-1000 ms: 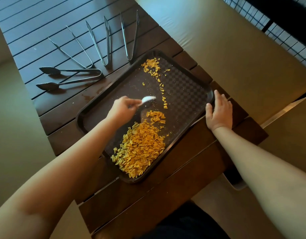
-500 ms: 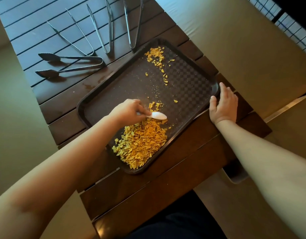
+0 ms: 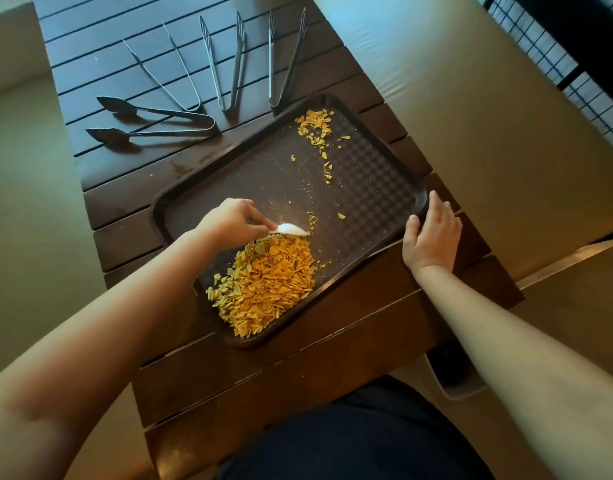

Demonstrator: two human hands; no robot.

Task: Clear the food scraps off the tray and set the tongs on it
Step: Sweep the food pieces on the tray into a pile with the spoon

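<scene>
A dark brown tray (image 3: pixel 374 188) lies slanted on a slatted wooden table. A large heap of yellow food scraps (image 3: pixel 267 282) fills its near corner, and a smaller scatter of scraps (image 3: pixel 315 128) lies at the far corner. My left hand (image 3: pixel 229 221) grips a white plastic spoon (image 3: pixel 293 229) whose bowl touches the top of the heap. With straight fingers, my right hand (image 3: pixel 431 233) rests flat against the tray's right rim. Several metal tongs (image 3: pixel 229 64) lie on the table beyond the tray, a scoop-tipped pair (image 3: pixel 152 123) at the left.
The wooden table (image 3: pixel 298 368) ends near my body. A beige cushioned bench (image 3: pixel 471 133) runs along the right side. A grey bin (image 3: pixel 461 375) sits below the table's right edge. A wire grid (image 3: pixel 575 64) stands at the far right.
My left hand dragged the spoon from the tray's middle toward me, sweeping loose scraps into the near heap. My right hand stayed on the tray's rim.
</scene>
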